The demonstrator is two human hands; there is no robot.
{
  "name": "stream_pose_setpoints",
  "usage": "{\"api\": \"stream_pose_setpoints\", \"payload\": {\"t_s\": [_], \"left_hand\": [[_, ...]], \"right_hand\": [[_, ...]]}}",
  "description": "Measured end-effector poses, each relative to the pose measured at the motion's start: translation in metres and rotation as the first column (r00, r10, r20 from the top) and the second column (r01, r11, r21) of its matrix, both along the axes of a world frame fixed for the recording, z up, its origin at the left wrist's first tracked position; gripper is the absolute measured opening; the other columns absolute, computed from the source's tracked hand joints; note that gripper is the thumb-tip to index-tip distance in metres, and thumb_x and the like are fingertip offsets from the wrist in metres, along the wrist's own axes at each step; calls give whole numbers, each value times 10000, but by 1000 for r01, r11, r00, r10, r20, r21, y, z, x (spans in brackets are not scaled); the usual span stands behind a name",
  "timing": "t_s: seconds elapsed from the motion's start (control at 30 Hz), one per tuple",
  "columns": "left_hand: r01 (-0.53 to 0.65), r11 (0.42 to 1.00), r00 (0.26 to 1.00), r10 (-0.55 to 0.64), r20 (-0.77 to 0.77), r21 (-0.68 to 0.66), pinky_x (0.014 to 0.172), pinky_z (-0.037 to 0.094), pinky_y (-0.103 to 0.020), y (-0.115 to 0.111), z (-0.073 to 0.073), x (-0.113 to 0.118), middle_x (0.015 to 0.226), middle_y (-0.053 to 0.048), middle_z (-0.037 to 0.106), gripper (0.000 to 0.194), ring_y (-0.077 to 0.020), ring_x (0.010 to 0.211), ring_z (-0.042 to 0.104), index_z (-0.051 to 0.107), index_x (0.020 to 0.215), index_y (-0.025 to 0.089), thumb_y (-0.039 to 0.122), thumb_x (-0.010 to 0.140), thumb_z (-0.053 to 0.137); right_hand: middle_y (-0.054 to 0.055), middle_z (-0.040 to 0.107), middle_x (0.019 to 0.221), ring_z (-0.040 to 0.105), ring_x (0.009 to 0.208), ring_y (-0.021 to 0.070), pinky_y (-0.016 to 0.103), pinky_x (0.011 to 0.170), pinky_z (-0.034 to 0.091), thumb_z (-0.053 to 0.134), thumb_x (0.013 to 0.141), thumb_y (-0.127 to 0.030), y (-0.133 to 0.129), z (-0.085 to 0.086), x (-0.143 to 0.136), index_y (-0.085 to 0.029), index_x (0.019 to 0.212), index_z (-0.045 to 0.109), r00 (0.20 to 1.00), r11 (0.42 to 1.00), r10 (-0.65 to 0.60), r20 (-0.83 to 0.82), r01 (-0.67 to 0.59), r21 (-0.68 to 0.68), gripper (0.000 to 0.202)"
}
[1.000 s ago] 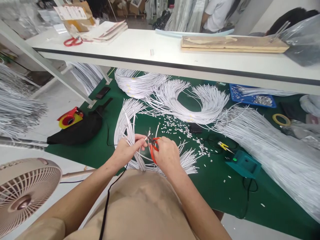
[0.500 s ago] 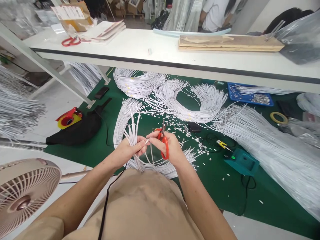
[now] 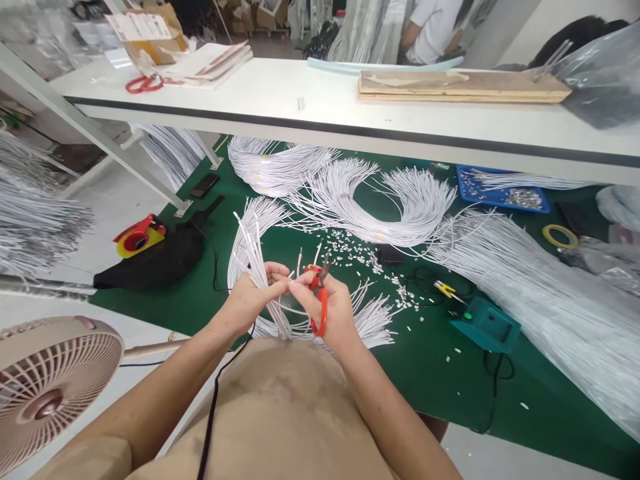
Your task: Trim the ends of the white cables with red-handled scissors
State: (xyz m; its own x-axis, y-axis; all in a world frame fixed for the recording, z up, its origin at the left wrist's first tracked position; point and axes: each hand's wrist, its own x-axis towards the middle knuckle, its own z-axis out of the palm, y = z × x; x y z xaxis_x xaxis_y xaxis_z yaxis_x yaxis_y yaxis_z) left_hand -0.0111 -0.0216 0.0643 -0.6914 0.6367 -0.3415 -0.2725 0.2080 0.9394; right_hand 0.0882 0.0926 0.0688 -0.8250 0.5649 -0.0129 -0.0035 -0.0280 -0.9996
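Gripping wires [image 3: 256,259] in left hand [image 3: 250,300], above table [image 3: 425,373]; holding cutters [image 3: 323,308] in right hand [image 3: 336,310], close up against left. Could nick skin or neighbouring wires, from bringing blades in among so crowded a bunch.

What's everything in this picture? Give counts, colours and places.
shelf: one, white, back
mat: one, green, below shelf
wires: many, white, around mat
bits: many, whitish, centre
cutters: one, red-handled, centre
snips: one, yellow, right
device: one, teal, right
tray: one, blue, right
tape roll: one, yellow, right
dispenser: one, red-yellow, left
pouch: one, black, left
fan: one, beige, lower left
scissors: one, red-handled, shelf
planks: one stack, brown, shelf
worker's sleeve: one, white, background
left hand: one, holding wires
right hand: one, holding cutters
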Motion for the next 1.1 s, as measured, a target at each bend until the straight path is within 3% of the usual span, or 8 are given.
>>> {"api": "stream_pose_setpoints", "payload": {"t_s": [0.13,0.33,0.43,0.53,0.67,0.77,0.9,1.1], "left_hand": [[-1,1000,999,0,36,24,536,369,-197,1,-2,-1,626,16,592,264,-104,607,553,559,847,150,285,675,705],[44,997,998,-47,46,68,542,376,-188,0,-2,-1,655,1,615,228,-108,651,573,547,830,156,272,699,693],[49,997,995,-53,81,59,652,440,-228,-2,0,-2,915,-58,644,209,-156,850,589,568,842,157,287,717,674],[14,998,991,-21,132,53,741,454,-271,-2,0,-6,1079,-81,595,212,-198,1008,546,587,878,161,308,739,649],[-66,995,983,52,176,76,680,426,-235,0,-3,-11,961,-65,603,219,-151,871,558,592,880,151,309,740,647],[-115,987,977,92,190,112,652,406,-227,0,-6,-16,875,-34,585,232,-102,731,527,586,888,152,294,721,663],[31,994,991,-45,127,108,624,380,-220,-5,-12,-27,731,20,522,329,-87,656,479,569,907,171,224,627,734],[228,972,968,-232,95,50,640,404,-237,-17,-23,-50,841,-22,550,391,-127,739,505,588,939,181,209,584,748]], "right_hand": [[2,534,636,475,616,108,239,622,392,516,792,-399,4,-2,-6,-150,694,625,983,970,-179,40,183,-160,288],[7,597,651,538,588,128,262,617,433,600,713,-352,1,-7,-20,-148,757,645,997,982,7,79,8,-191,214],[27,611,773,553,682,143,283,682,430,553,760,-311,1,-5,-17,-171,851,641,968,966,-242,59,235,112,189],[33,593,816,534,794,155,300,769,397,510,798,-258,2,-3,-10,-194,932,631,930,820,-362,-61,349,455,191],[14,572,719,511,710,139,265,678,373,531,787,-261,-3,-15,-6,-188,727,600,992,804,-83,90,13,594,117],[6,588,718,504,677,135,251,622,342,577,740,-240,-9,-33,-6,-189,678,574,959,769,35,281,-206,605,81],[7,590,697,496,611,118,226,563,345,567,745,-258,-9,-46,-3,-188,666,585,950,841,62,307,-215,496,107],[5,581,686,506,621,115,223,601,389,530,761,-280,-14,-44,3,-178,683,614,982,948,41,186,-97,302,153]]}}
